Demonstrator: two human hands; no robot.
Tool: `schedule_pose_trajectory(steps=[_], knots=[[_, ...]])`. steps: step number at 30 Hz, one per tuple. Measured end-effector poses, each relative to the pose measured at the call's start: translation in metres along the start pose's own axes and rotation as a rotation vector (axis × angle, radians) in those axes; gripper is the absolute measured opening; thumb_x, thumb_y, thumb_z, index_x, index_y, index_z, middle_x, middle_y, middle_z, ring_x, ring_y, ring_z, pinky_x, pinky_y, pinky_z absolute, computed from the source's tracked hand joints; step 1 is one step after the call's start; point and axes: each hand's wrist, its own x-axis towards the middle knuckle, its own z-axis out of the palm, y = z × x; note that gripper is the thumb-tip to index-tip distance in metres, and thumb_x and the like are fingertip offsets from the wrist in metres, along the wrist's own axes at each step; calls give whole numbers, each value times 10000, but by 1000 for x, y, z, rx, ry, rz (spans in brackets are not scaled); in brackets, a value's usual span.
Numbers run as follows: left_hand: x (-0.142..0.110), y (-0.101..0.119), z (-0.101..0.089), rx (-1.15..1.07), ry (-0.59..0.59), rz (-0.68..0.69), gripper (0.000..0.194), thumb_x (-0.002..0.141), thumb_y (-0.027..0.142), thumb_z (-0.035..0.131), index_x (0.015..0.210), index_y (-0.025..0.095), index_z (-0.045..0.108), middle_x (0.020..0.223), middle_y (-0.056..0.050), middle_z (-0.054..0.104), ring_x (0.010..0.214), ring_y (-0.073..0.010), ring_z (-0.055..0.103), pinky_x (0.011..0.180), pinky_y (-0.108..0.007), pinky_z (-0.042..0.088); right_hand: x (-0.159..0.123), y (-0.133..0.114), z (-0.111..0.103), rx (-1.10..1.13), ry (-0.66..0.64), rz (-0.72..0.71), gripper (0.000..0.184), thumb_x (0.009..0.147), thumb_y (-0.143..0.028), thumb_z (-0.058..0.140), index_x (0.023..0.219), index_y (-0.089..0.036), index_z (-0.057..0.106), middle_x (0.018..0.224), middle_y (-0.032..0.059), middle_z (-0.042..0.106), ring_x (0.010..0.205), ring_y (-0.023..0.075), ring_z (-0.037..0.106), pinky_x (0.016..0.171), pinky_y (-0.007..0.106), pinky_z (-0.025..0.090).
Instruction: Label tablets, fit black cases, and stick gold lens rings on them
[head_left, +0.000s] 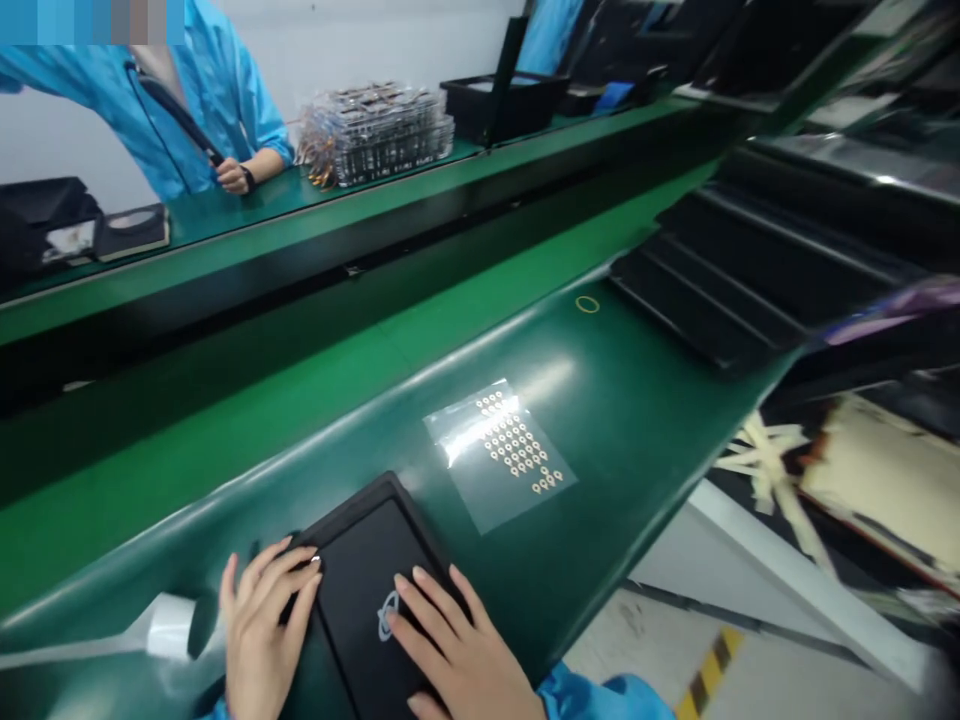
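A flat black case point(360, 590) with a pale oval logo lies on the green bench mat in front of me. My right hand point(465, 650) rests on its face with fingers stretched out, beside the logo. At the case's left edge is my left hand point(262, 625), its thumb and index fingertips close together in a pinch. A tiny bright spot shows at those fingertips, too small to name. Beyond the case lies a clear sheet point(480, 500) bearing rows of small ring-shaped stickers with tabs.
A roll of white tape point(171, 627) stands at the left. A yellow ring point(587, 304) and black panels point(697, 290) lie toward the far right. Across a green belt point(360, 350), a co-worker in blue point(202, 100) stands by stacked clear trays point(390, 130) and a black bin point(502, 100).
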Motion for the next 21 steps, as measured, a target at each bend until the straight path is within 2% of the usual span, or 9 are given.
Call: schedule_pose_trajectory(steps=[3,5,6,8,9,11,13,15,21], knots=[[4,-3,-4,58,0,55,128,944,366,558,971,284,652,951,15,714,961,-251,637,1151,-561,76,0,14,-24,161,-44,-19,522,963,-483,476,1409,-211,487,1523,59,365,1400,259,344,1164,471,272],[4,-4,-1,63,29,36,147,953,372,532,959,276,643,921,7,717,922,-254,648,1148,-569,83,-4,38,-44,339,42,28,360,998,-408,441,1262,-212,587,1395,60,531,1298,188,478,1103,354,383],[4,-4,1,67,49,23,155,958,364,516,953,270,639,923,-1,718,928,-262,647,1145,-572,95,-6,55,-54,408,146,105,297,1013,-350,409,1165,-208,621,1278,65,607,1188,156,560,1019,288,452],[3,-2,4,83,71,9,161,957,346,498,942,260,633,955,-17,719,984,-284,634,1138,-579,112,-10,93,-68,348,392,306,275,1016,-292,370,1055,-205,627,1028,76,659,970,165,628,860,286,515],[4,-1,4,88,63,18,161,954,343,498,940,257,633,971,-19,718,1008,-290,628,1139,-581,115,-10,112,-72,260,460,372,264,1010,-288,373,1011,-205,623,971,77,648,915,180,627,817,306,519],[8,1,2,81,19,56,162,949,359,508,942,258,635,970,-8,718,1005,-281,637,1151,-574,106,-9,144,-73,151,504,433,234,995,-284,393,989,-204,614,946,74,630,877,194,621,783,330,514],[13,0,-2,48,-17,80,159,952,368,519,952,259,634,948,10,716,960,-247,659,1172,-543,103,-3,164,-68,117,493,440,214,986,-284,415,972,-207,614,946,66,622,870,194,616,771,330,508],[17,-2,-6,0,-20,60,156,963,365,521,968,254,630,945,17,713,939,-213,670,1189,-487,134,2,170,-61,100,480,439,209,983,-300,433,949,-212,619,933,60,616,870,195,612,762,326,501],[19,-4,-6,-152,24,-104,119,991,326,520,1007,234,593,914,57,724,845,-132,693,1198,-350,216,8,163,-52,19,484,473,227,978,-358,438,916,-222,610,936,59,622,898,229,611,737,343,472]])
